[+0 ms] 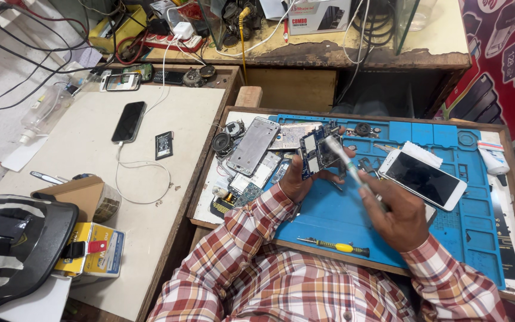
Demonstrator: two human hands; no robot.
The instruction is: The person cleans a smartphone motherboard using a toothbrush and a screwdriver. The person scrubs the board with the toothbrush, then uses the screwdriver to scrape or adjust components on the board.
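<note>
My left hand (298, 182) grips a blue phone circuit board (317, 150), lifted above the blue repair mat (472, 220). In my right hand (399, 216) is a white brush-like tool (346, 162), whose tip rests on the board's upper right edge. Both sleeves are red and white plaid. A white phone with a dark screen (424, 177) lies on the mat just right of my hands. Near the mat's front edge sits a yellow-handled screwdriver (335, 245).
Metal phone frames (254, 144) and loose parts crowd the mat's left end. The left table holds a black phone on a white cable (129, 121), a small battery (164, 145), a cardboard box (84, 194) and a striped helmet (13, 244). Cables and chargers clutter the back shelf.
</note>
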